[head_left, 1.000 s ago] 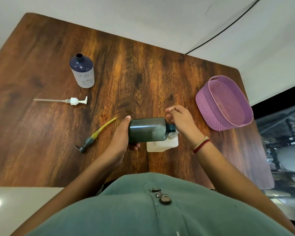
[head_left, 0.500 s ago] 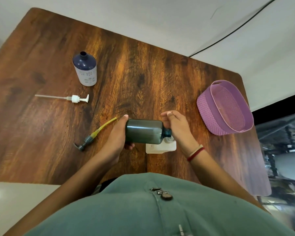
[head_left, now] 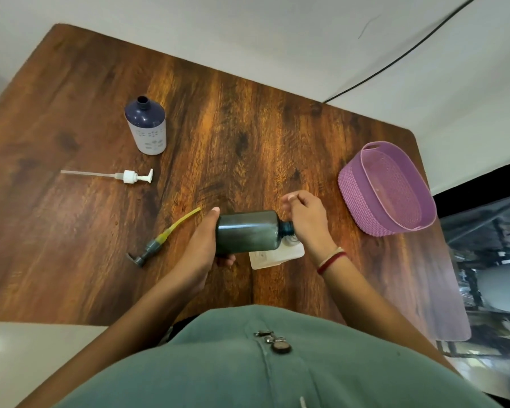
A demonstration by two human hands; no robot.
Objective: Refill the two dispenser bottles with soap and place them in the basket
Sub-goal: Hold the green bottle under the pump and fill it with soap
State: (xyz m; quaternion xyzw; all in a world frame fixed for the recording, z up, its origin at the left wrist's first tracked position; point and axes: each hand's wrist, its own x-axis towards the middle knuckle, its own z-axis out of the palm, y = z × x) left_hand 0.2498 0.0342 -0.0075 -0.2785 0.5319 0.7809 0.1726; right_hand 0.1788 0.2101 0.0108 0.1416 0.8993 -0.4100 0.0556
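My left hand (head_left: 200, 248) grips the base end of a dark green bottle (head_left: 248, 232), which lies horizontal above the table. Its open neck points right, over the top of a white square bottle (head_left: 273, 256) standing beneath it. My right hand (head_left: 308, 223) sits against the green bottle's neck with fingers curled; what they hold is hidden. A navy and white bottle (head_left: 147, 129) stands open at the far left. The purple basket (head_left: 354, 195) is at the right, with nothing in it.
A white pump head (head_left: 130, 176) with a long tube lies left of centre. A grey pump with a yellow tube (head_left: 156, 242) lies near my left hand. The wooden table (head_left: 248, 136) ends just right of the basket.
The green bottle has stayed horizontal over the white bottle. My right hand's fingers have lifted slightly off its neck. The camera view has shifted a little.
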